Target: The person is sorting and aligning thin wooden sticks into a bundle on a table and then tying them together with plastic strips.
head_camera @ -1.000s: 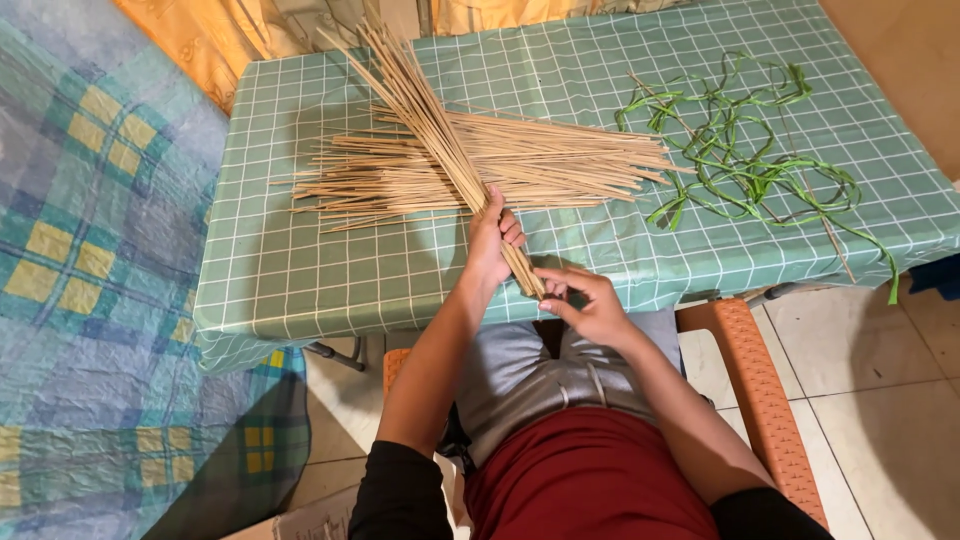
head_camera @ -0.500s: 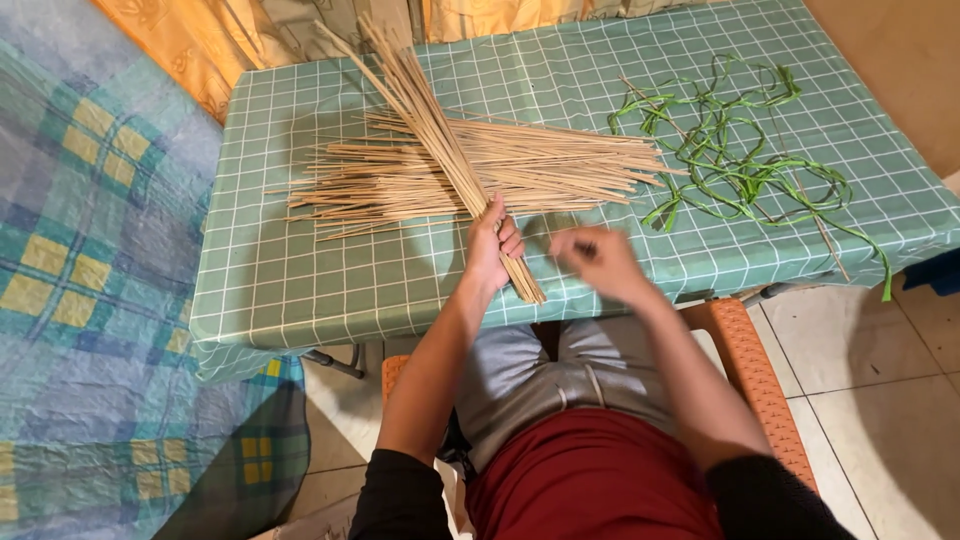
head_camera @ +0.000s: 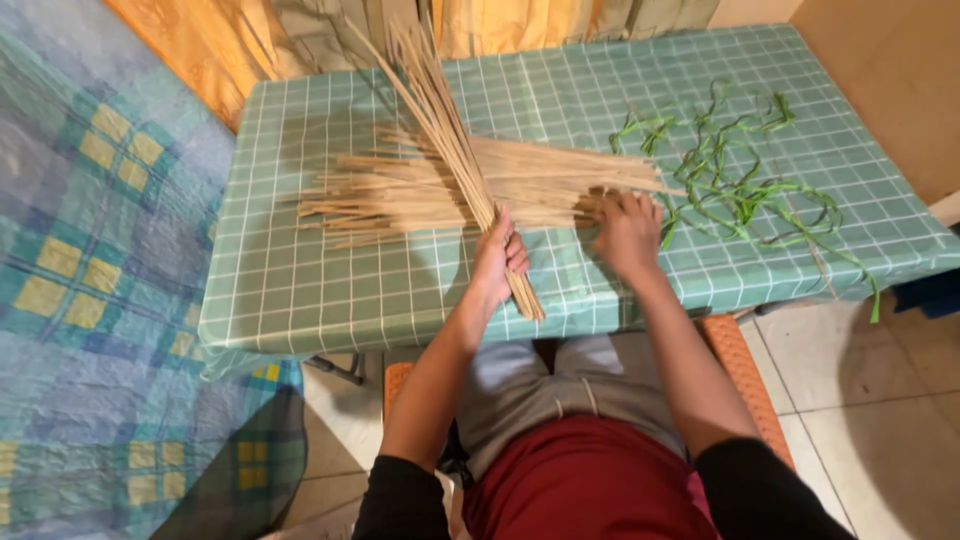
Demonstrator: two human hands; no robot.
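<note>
My left hand (head_camera: 497, 256) grips a bundle of thin tan sticks (head_camera: 452, 140) that slants up and away over the table, its lower ends poking out below my fist. My right hand (head_camera: 628, 230) rests palm down on the right end of a loose pile of the same sticks (head_camera: 400, 195), fingers spread over them. The pile lies flat across the green checked tablecloth (head_camera: 300, 290). Whether the right fingers have closed on any stick is hidden by blur.
A tangle of green strips (head_camera: 735, 180) lies on the right side of the table. An orange chair (head_camera: 740, 370) is under me. A blue and yellow plaid cloth (head_camera: 90, 250) lies at the left, and orange curtains (head_camera: 200, 40) hang behind the table.
My right hand left the bundle's lower ends and moved up and right onto the loose pile. My left hand kept its grip on the bundle.
</note>
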